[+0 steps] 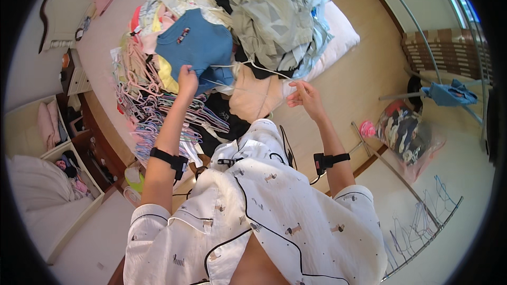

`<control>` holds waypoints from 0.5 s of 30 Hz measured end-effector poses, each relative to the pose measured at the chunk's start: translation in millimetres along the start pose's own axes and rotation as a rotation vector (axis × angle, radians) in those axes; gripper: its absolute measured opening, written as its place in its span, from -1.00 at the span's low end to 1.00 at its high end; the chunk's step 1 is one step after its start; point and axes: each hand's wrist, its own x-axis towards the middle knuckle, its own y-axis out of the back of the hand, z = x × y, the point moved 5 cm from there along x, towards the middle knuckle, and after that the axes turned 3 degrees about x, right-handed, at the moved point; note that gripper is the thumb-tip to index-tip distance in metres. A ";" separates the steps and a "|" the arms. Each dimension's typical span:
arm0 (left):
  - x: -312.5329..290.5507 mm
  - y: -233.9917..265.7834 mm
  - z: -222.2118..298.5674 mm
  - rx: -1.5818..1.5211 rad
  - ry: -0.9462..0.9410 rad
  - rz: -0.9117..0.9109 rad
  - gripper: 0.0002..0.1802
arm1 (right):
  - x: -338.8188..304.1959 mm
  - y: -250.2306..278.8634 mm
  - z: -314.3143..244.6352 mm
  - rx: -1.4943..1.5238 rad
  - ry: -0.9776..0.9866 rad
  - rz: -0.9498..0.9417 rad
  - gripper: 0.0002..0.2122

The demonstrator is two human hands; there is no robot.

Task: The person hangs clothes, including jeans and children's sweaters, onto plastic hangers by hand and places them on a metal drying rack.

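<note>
A blue top (195, 47) lies spread over the clothes pile, and my left hand (188, 80) is closed on its lower edge. Out of that edge a thin white clothes hanger (269, 70) reaches to the right; its left end is hidden by the blue cloth. At the hanger's right end is my right hand (305, 97), its fingers bent and pinching the tip. Beneath the hanger lies a peach-coloured garment (252, 94). Many coloured hangers (158, 121) are heaped left of and below my left hand.
A grey patterned garment (272, 16) tops the pile on the bed, beside a pale pillow-like bundle (340, 34). To the right are a metal rack (412, 16), a blue cloth (449, 94) and a clear bag of clothes (406, 134). Open drawers (53, 153) stand at left.
</note>
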 end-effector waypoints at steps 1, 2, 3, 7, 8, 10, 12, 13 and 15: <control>-7.2 3.5 3.8 -0.037 0.036 -0.025 -0.65 | 0.5 -8.0 -2.3 0.001 0.010 -0.003 -0.66; -15.6 7.6 10.3 -0.021 -0.014 -0.031 -0.58 | 1.1 -15.4 -4.0 0.003 0.019 -0.004 -0.67; -24.3 10.7 17.0 -0.005 -0.066 -0.040 -0.50 | 1.4 -25.3 -5.9 -0.002 0.039 -0.032 -0.67; -41.0 20.2 28.7 0.019 -0.206 -0.171 -0.47 | 5.8 -75.0 -9.8 -0.009 0.116 -0.114 -0.69; -42.9 24.1 35.2 0.113 -0.306 -0.109 -0.60 | 10.8 -85.1 -6.6 -0.005 0.126 -0.121 -0.69; -50.5 38.9 50.5 0.193 -0.315 -0.118 -0.62 | 13.7 -106.5 -7.3 0.023 0.149 -0.097 -0.70; -60.6 58.5 62.4 0.243 -0.356 -0.100 -0.69 | 7.9 -118.7 -12.2 0.029 0.194 -0.061 -0.70; -62.9 67.8 64.5 0.271 -0.425 -0.040 -0.70 | 3.2 -122.7 -15.3 0.034 0.217 -0.041 -0.70; -68.9 86.0 66.1 0.321 -0.555 0.091 -0.72 | -10.3 -120.7 -23.3 0.041 0.232 0.014 -0.68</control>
